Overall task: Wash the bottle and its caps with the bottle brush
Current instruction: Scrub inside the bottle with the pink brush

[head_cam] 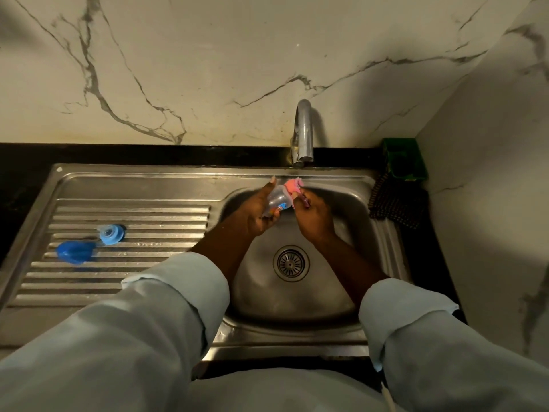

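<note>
Nearest, at 6 o'clock, two pale sleeves (166,307) reach out over the steel sink (297,331), whose drain (291,263) sits just past them in the bowl. Above the drain, toward 12 o'clock, the left hand (258,220) has its fingers wrapped round the bottle (277,201), held tilted over the bowl. The right hand (313,220) grips the handle of the bottle brush (292,185), its pink head up against the bottle's far end; whether the head is inside cannot be told.

The bottle looks like small, clear plastic: probably light and fairly stiff, slippery once wet and soapy, so a full wrap round the body seems the safest hold. The brush head looks soft and should squash easily.

Out at 9 o'clock on the ribbed draining board (133,209) lie the light blue cap (111,233) and, just beside it, the dark blue cap (75,251), both apart from the hands and likely as slick when wet.

Farther, at 12 o'clock, the tap (303,132) hangs over the bowl; running water cannot be made out. At 2 o'clock a green tub (405,159) stands in the corner, contents too dark to tell, with a dark cloth (395,203) before it.
</note>
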